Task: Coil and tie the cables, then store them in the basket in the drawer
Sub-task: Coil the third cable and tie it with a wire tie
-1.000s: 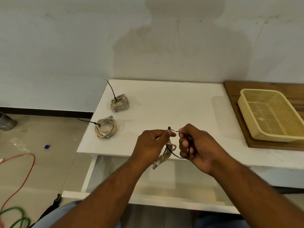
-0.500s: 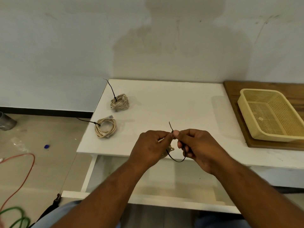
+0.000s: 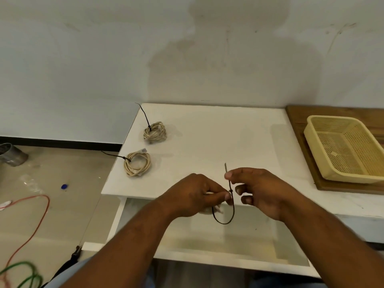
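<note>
My left hand (image 3: 197,196) grips a coiled beige cable (image 3: 216,208) over the open white drawer (image 3: 228,254), mostly hidden under its fingers. A black zip tie (image 3: 230,206) loops around that coil. My right hand (image 3: 257,188) pinches the tie's tail between thumb and forefinger, the tip sticking up above the fingers. Two tied beige coils lie on the white table (image 3: 218,138): a far coil (image 3: 155,130) and a near coil (image 3: 137,163), each with a black tie tail. The yellow basket (image 3: 311,129) sits on a wooden board (image 3: 297,115) at the right.
The wall runs along the table's back edge. On the floor at left lie an orange cable (image 3: 39,206), a green cable (image 3: 22,271), a blue cap (image 3: 64,186) and a metal can (image 3: 11,154). The drawer stands pulled out below the table's front edge.
The right hand slid up along the tie's tail and its lower fingers opened out. The tie's loop under the coil hangs lower and is more visible. The left hand barely moved.
</note>
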